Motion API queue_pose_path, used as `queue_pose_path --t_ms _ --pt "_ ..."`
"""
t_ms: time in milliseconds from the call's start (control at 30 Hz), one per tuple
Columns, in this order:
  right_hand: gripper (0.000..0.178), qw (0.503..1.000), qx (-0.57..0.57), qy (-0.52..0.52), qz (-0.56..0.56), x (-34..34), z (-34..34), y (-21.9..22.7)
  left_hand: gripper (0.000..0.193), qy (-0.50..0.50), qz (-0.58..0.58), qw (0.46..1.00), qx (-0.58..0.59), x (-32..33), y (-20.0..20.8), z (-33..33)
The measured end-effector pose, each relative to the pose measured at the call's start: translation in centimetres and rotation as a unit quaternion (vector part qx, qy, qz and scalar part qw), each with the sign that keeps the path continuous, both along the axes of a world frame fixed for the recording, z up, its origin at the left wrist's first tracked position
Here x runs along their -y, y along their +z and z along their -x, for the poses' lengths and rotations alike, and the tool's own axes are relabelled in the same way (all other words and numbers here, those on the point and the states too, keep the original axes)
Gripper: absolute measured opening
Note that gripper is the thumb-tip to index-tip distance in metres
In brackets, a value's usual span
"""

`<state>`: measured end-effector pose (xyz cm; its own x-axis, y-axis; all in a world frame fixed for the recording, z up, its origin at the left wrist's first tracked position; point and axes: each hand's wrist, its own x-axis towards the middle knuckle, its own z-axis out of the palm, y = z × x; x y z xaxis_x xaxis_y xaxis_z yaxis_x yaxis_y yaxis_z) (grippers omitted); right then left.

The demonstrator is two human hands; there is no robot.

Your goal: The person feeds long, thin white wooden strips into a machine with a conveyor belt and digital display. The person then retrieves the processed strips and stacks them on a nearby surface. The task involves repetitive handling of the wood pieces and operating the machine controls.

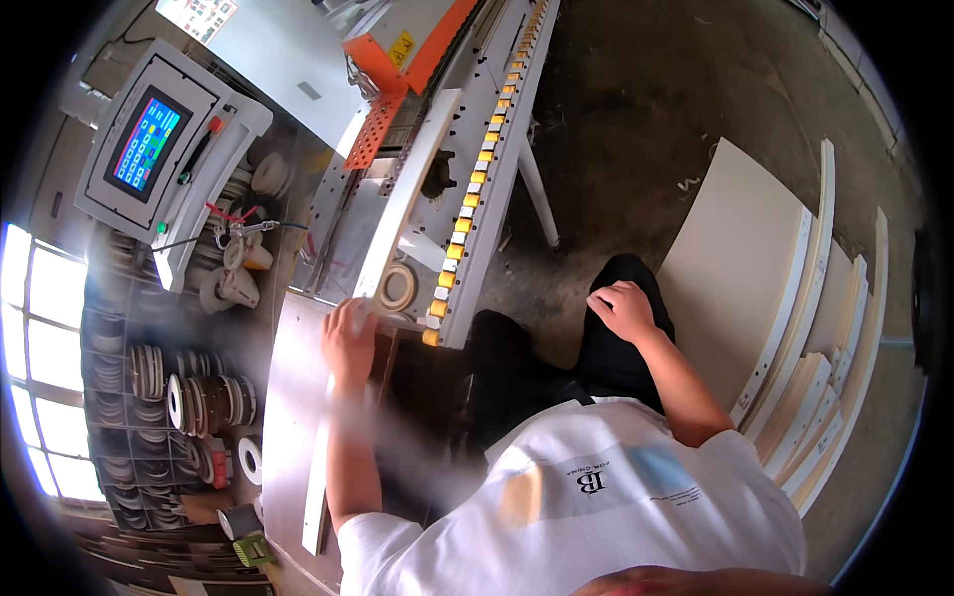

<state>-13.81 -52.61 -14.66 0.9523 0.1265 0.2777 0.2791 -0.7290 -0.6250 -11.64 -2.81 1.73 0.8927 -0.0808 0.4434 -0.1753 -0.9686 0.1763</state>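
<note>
A long white board strip [412, 194] lies along the edge-banding machine's bed. My left hand [348, 343] is over it near the front corner of the machine, with fingers bent around its edge. Past my wrist a white strip [316, 487] continues along the pale tabletop [298, 348]; my forearm hides whether it is the same piece. My right hand [624, 310] rests on my dark-trousered knee, fingers loosely laid out, holding nothing. Close to my left fingers is a roll of tan edge tape [397, 286] below the bed.
Yellow and white rollers [464, 225] line the machine's outer rail. A control panel [147, 129] with a lit screen stands at the left, above racks of edge-tape rolls [209, 404]. Large boards [730, 263] and white strips [795, 417] lie on the floor at the right.
</note>
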Motion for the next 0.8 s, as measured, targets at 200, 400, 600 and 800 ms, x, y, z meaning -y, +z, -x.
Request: queue_pose_path --t_ms 200,400,600,800 --pt "0.022 1.000 0.008 0.010 0.008 -0.2 -0.5 -0.1 0.028 0.059 -0.034 0.998 -0.002 -6.5 0.9 3.8" --pt "0.023 0.999 -0.024 0.020 0.024 -0.7 -1.5 0.1 0.029 0.070 -0.063 0.995 0.025 -6.7 -0.1 2.4" --pt "0.024 0.999 -0.024 0.037 0.031 -0.9 -1.4 0.8 0.028 0.045 -0.080 0.994 0.067 -4.2 -1.0 -5.4" --pt "0.020 1.000 -0.019 0.017 0.007 0.0 -0.5 0.6 0.020 0.083 -0.125 0.984 0.096 -3.7 -2.2 -11.7"
